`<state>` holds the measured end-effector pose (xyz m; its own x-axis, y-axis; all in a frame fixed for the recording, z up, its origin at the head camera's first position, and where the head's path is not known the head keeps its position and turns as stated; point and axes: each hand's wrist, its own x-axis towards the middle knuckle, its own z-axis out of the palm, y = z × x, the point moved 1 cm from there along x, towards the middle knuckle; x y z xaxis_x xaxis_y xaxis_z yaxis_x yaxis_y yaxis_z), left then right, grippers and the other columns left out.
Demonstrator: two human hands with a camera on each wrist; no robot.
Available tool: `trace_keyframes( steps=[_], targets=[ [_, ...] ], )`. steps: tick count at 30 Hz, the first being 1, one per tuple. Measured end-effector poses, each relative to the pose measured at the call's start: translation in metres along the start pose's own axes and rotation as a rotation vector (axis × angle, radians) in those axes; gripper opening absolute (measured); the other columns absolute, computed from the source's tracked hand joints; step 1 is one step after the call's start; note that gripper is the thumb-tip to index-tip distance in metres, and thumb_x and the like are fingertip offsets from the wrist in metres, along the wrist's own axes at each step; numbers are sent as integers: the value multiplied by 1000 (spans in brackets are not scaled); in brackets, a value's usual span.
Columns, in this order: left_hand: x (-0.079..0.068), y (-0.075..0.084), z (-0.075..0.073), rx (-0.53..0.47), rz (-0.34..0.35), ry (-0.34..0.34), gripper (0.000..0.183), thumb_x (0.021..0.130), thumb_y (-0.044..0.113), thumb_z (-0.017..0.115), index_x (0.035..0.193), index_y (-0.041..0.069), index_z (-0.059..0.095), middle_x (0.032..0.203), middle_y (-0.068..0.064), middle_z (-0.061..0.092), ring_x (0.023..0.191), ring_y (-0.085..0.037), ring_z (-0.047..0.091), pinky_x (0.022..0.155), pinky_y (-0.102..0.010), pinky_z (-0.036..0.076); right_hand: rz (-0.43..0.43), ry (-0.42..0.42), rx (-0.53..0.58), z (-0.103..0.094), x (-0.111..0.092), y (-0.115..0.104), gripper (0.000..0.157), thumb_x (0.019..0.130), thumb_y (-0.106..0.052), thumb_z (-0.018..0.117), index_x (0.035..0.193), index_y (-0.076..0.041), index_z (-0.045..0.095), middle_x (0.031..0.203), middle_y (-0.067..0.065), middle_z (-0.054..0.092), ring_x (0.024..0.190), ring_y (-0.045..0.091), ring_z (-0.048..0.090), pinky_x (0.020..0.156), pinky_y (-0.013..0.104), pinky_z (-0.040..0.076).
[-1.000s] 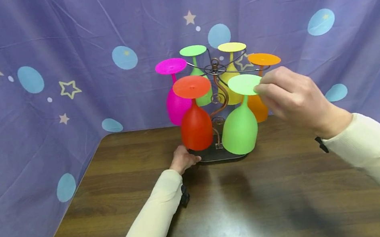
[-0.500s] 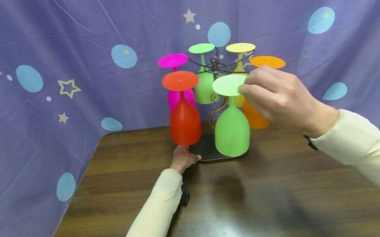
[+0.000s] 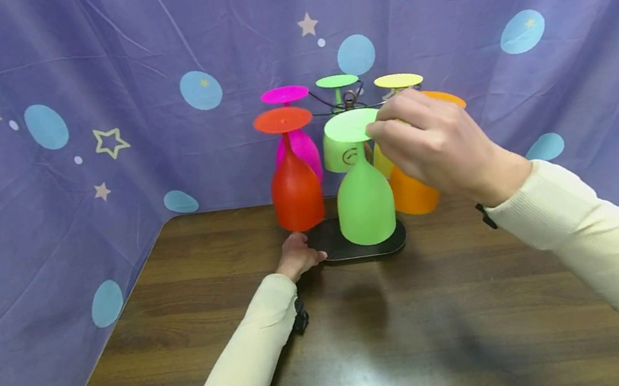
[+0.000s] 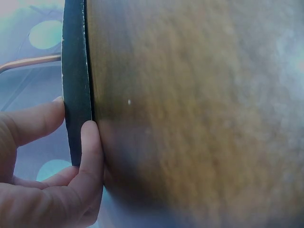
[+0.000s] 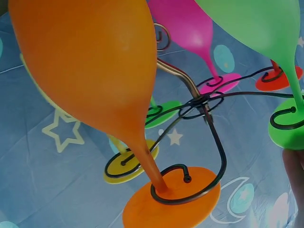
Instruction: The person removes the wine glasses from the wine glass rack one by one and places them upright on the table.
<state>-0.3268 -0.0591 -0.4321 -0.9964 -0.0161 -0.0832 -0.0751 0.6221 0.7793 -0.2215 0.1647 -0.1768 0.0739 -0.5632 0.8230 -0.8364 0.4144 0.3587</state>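
Note:
A wire wine glass rack (image 3: 325, 242), with a black base and curled hooks, carries several plastic wine glasses upside down. My right hand (image 3: 438, 147) pinches the foot edge of the front light-green wine glass (image 3: 366, 201). In the right wrist view that foot sits in a hook (image 5: 285, 127), a finger (image 5: 295, 173) at its edge. My left hand (image 3: 299, 257) grips the base's left end; the left wrist view has its thumb and fingers (image 4: 90, 147) on both sides of the black base (image 4: 77, 85). A red glass (image 3: 298, 198) hangs left of the green one.
Around the rack hang a magenta glass (image 3: 285, 95), another green glass (image 3: 337, 81), a yellow glass (image 3: 398, 81) and an orange glass (image 3: 415, 194), partly behind my right hand. The wooden table (image 3: 222, 245) meets a purple patterned curtain (image 3: 240, 38) at the back.
The rack's top has turned: the front green and red glasses have moved left, the back green and yellow ones right. My right hand has moved left with the green foot; the left hand stays put.

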Motion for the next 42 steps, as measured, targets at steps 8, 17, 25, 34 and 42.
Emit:
trace_keyframes(
  steps=[8,17,25,34,42],
  targets=[
    [-1,3,-2,90,28,24,58,70,15,83,114,-10,55,108,-23,63,103,-35,58,91,-40,47,39,-31,-22,4,7,8,12,85,5,58,88,1,69,82,13,61,75,30,58,69,40,53],
    [0,3,-2,82,30,46,58,69,14,83,113,-9,55,107,-23,64,103,-35,58,91,-40,47,92,-128,-42,4,17,18,10,87,3,60,88,2,70,83,12,63,79,27,59,74,38,53],
    [1,2,0,75,24,57,56,67,13,84,111,-8,56,104,-22,64,101,-34,59,90,-39,48,129,-163,-109,2,14,33,13,87,4,56,85,3,69,81,13,62,76,27,57,71,36,52],
    [-1,-2,2,51,35,55,57,68,12,84,112,-9,55,105,-23,64,101,-35,59,89,-40,48,192,-27,-148,-9,2,30,15,85,6,56,82,5,71,76,14,63,70,29,54,66,40,50],
    [-3,-2,2,-10,8,55,56,68,8,83,113,-8,54,105,-21,63,98,-32,59,88,-39,49,208,117,-138,-19,-9,15,13,81,8,58,81,5,70,75,15,62,68,32,55,64,43,48]
  ],
)
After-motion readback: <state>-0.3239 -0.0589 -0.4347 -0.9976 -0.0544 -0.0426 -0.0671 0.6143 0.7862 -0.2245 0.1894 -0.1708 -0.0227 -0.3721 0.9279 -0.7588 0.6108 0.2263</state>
